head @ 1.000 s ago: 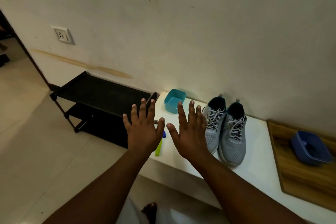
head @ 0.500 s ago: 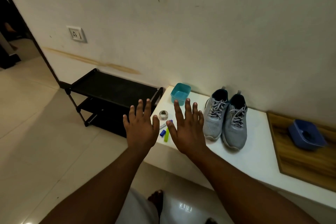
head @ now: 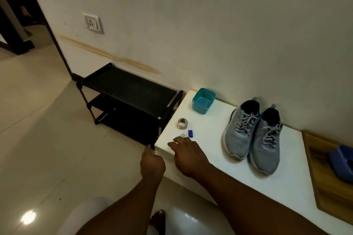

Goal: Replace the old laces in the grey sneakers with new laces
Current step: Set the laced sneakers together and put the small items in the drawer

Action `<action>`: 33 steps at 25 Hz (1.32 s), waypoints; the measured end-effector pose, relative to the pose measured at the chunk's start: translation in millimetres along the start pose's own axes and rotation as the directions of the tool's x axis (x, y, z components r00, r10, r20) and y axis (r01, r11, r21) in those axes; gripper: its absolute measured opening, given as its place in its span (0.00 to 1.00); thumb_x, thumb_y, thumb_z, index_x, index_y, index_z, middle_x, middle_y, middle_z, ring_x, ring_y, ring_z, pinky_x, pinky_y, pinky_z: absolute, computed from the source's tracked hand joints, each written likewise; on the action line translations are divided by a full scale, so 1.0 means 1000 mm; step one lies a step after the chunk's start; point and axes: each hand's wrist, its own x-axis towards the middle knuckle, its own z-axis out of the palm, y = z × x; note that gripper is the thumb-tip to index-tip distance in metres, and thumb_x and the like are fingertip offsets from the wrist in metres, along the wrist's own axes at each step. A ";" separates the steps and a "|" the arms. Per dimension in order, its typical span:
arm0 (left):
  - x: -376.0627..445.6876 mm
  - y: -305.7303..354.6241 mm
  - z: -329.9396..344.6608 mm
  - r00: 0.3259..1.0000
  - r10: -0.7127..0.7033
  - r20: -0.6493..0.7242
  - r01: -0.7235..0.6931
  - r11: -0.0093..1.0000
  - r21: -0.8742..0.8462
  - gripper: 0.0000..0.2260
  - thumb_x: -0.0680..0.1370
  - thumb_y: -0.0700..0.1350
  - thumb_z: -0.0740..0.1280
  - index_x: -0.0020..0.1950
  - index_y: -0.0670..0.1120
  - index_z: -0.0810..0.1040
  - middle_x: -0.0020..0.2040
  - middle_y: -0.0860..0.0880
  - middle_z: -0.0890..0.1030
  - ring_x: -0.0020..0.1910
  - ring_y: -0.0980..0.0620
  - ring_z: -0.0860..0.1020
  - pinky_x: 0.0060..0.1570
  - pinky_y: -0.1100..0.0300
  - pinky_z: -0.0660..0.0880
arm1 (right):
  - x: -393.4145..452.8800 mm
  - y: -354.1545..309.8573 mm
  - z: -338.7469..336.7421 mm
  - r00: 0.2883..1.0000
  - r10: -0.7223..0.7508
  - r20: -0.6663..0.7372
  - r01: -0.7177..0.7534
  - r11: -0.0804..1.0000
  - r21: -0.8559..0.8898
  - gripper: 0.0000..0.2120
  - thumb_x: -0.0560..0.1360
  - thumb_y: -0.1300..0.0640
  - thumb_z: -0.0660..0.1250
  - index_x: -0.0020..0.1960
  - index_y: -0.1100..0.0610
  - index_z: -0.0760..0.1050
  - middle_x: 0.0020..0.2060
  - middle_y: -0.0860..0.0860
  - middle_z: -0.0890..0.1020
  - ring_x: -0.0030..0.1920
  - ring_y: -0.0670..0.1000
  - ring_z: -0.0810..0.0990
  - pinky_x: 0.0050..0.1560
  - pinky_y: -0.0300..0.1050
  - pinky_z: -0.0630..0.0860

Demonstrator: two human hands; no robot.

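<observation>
Two grey sneakers point(head: 252, 135) with grey laces threaded through them stand side by side on the white bench point(head: 210, 150), heels to the wall. My right hand point(head: 188, 153) reaches over the bench's front left corner, fingers lowered onto a yellow-green stick that it mostly hides. Just beyond its fingertips lie a small blue cap point(head: 190, 133), a small white labelled piece point(head: 182, 135) and a roll of tape point(head: 182, 123). My left hand point(head: 152, 162) hangs loosely curled off the bench's corner, holding nothing.
A teal tub point(head: 203, 101) sits at the bench's back left. A wooden tray point(head: 322, 173) with a blue bowl point(head: 342, 162) lies at the right. A black shoe rack point(head: 129, 93) stands left of the bench, on a tiled floor.
Both hands dropped from a raised, spread pose. The right one came down onto the bench corner over the yellow-green stick; the left sank beside the corner and curled.
</observation>
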 end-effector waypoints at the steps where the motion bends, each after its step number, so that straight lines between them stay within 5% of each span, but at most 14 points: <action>1: 0.001 -0.004 0.001 0.999 -0.031 0.020 0.032 0.999 -0.024 0.25 0.78 0.34 0.59 0.75 0.43 0.69 0.70 0.42 0.75 0.68 0.40 0.74 0.66 0.50 0.70 | 0.006 -0.004 0.003 0.999 -0.020 0.032 0.021 0.999 -0.030 0.24 0.81 0.59 0.62 0.77 0.51 0.66 0.75 0.56 0.69 0.73 0.59 0.69 0.70 0.55 0.70; 6: 0.005 -0.014 0.008 0.997 -0.043 0.066 0.051 0.990 -0.130 0.23 0.78 0.33 0.59 0.73 0.44 0.72 0.69 0.43 0.76 0.66 0.43 0.75 0.60 0.56 0.71 | 0.031 -0.020 0.014 0.990 -0.117 0.075 0.125 0.985 -0.121 0.24 0.79 0.57 0.65 0.74 0.50 0.70 0.66 0.56 0.72 0.65 0.58 0.72 0.61 0.54 0.76; 9: 0.006 -0.021 0.013 0.996 -0.038 0.078 0.052 0.982 -0.184 0.25 0.78 0.34 0.59 0.75 0.47 0.72 0.69 0.44 0.77 0.65 0.44 0.76 0.67 0.48 0.73 | 0.039 -0.024 0.017 0.989 -0.136 0.065 0.144 0.981 -0.131 0.22 0.79 0.57 0.65 0.73 0.50 0.71 0.65 0.56 0.72 0.63 0.58 0.72 0.59 0.53 0.76; 13: 0.027 -0.054 0.030 0.990 0.043 0.134 -0.007 0.967 -0.255 0.26 0.73 0.42 0.57 0.70 0.56 0.73 0.63 0.49 0.81 0.61 0.47 0.80 0.62 0.40 0.77 | 0.049 -0.026 0.020 0.982 -0.171 0.078 0.181 0.972 -0.149 0.23 0.79 0.56 0.67 0.73 0.48 0.71 0.67 0.56 0.71 0.65 0.57 0.72 0.60 0.52 0.77; 17: 0.017 -0.037 0.005 0.982 0.029 0.187 -0.005 0.992 -0.129 0.23 0.80 0.43 0.58 0.73 0.61 0.68 0.70 0.53 0.76 0.64 0.46 0.77 0.65 0.43 0.74 | 0.065 -0.023 0.012 0.983 -0.164 0.082 0.175 0.972 -0.158 0.24 0.80 0.54 0.67 0.75 0.48 0.69 0.73 0.55 0.67 0.69 0.57 0.69 0.65 0.51 0.74; 20: 0.014 -0.034 -0.002 0.981 0.046 0.186 -0.035 0.997 -0.063 0.21 0.80 0.45 0.58 0.70 0.63 0.68 0.67 0.53 0.77 0.58 0.46 0.79 0.62 0.44 0.75 | 0.072 -0.023 0.012 0.985 -0.148 0.087 0.160 0.975 -0.155 0.23 0.79 0.52 0.68 0.74 0.47 0.71 0.74 0.54 0.66 0.71 0.56 0.68 0.66 0.51 0.72; 25: 0.019 -0.038 -0.004 0.985 0.081 0.151 -0.080 0.997 -0.012 0.19 0.82 0.45 0.58 0.72 0.59 0.69 0.66 0.51 0.79 0.61 0.47 0.77 0.64 0.49 0.71 | 0.072 -0.030 0.021 0.988 -0.115 0.101 0.129 0.981 -0.146 0.23 0.79 0.52 0.67 0.73 0.48 0.72 0.72 0.54 0.67 0.69 0.56 0.68 0.66 0.51 0.72; 33: 0.017 -0.046 -0.009 0.993 0.096 0.067 -0.102 0.990 0.094 0.09 0.83 0.49 0.56 0.60 0.59 0.73 0.49 0.55 0.81 0.50 0.51 0.79 0.61 0.49 0.65 | 0.059 -0.023 0.029 0.990 -0.071 0.121 0.069 0.997 0.020 0.28 0.79 0.54 0.67 0.77 0.48 0.66 0.71 0.53 0.68 0.69 0.55 0.69 0.65 0.50 0.75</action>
